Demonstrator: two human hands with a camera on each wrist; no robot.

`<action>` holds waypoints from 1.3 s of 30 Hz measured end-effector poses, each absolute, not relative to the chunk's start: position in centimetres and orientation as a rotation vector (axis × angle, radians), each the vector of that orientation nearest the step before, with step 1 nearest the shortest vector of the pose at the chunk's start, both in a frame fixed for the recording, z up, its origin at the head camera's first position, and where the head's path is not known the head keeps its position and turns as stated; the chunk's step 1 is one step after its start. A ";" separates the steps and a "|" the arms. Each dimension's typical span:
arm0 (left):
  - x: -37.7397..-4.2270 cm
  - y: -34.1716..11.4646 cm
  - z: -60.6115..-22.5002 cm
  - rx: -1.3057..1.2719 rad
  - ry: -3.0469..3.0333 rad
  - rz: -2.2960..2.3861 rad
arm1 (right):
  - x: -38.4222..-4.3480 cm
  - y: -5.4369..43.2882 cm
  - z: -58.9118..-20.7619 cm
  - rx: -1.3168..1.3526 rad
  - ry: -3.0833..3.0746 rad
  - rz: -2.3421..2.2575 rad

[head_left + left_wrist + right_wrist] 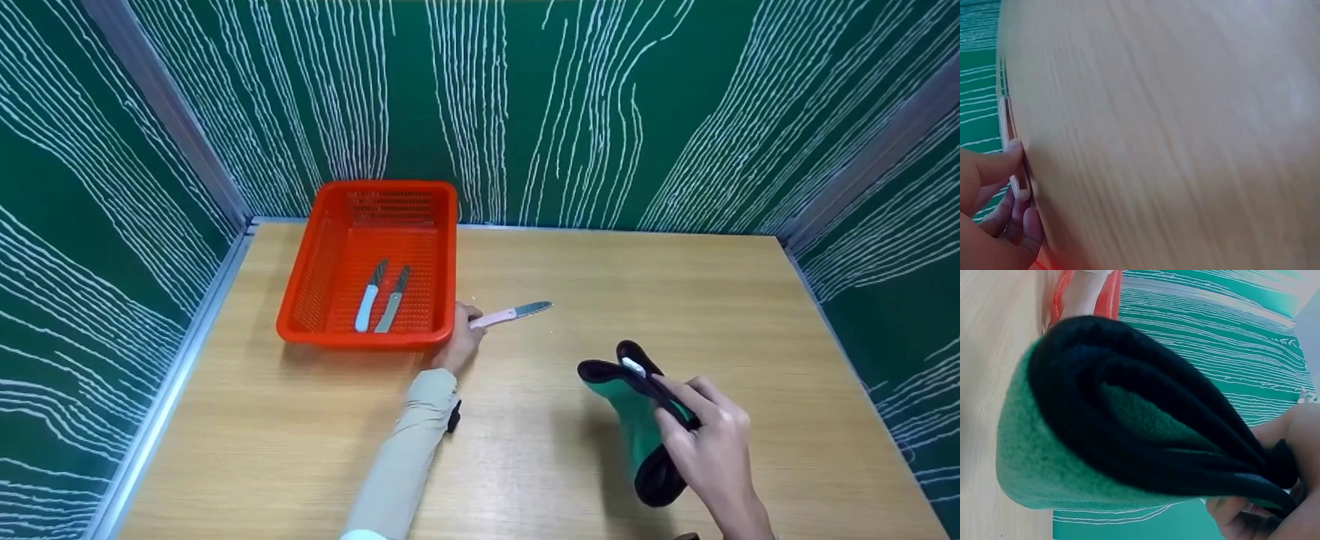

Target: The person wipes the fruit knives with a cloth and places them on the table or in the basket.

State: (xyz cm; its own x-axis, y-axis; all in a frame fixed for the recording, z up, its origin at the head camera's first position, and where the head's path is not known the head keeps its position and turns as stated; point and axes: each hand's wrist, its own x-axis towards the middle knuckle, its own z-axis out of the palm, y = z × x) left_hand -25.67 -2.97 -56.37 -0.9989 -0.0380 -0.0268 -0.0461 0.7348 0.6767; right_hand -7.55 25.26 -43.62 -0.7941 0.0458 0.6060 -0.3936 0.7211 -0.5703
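Observation:
Just right of the red basket's near corner, my left hand (pixel 459 339) pinches the pink handle of a small knife (pixel 496 317) between thumb and fingers. Its blade points right, close over the table. The left wrist view shows the end of the knife's handle (pixel 1019 184) between thumb and fingers. My right hand (pixel 716 439) grips a folded green cloth with black edging (pixel 636 420) by its bunched edge, and the cloth hangs down in a loop. A small white patch shows on the black edging. In the right wrist view the green cloth (pixel 1022 450) fills the middle.
A red plastic basket (pixel 367 339) with mesh walls stands at the back left. Inside lie a knife with a light blue handle (pixel 366 309) and one with a grey-green handle (pixel 388 313). Green panels with white wavy lines (pixel 480 112) enclose the wooden table (pixel 637 277).

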 end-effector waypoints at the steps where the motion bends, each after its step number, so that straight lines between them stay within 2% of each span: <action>1: -25.7 -3.0 -56.4 -0.090 2.901 1.156 | -7.5 25.3 -43.6 0.262 -2.319 0.952; 14: -25.3 -2.0 -56.9 -0.205 2.797 1.524 | -7.3 25.7 -43.9 0.241 -2.315 0.945; 27: -24.3 -1.6 -57.2 -0.361 2.406 2.013 | -6.9 26.2 -43.9 0.225 -2.301 0.949; 39: -21.4 -1.3 -56.2 -0.342 2.204 2.287 | -7.6 26.5 -44.5 0.182 -2.257 0.927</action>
State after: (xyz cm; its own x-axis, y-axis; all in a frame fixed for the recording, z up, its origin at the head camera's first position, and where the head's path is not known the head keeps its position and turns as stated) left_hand -21.41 -1.32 -56.18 -0.9757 -0.1851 -0.1169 -0.1100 -0.0473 0.9928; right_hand -7.58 26.49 -44.49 -0.7585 0.1216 0.6403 -0.3637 0.7363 -0.5706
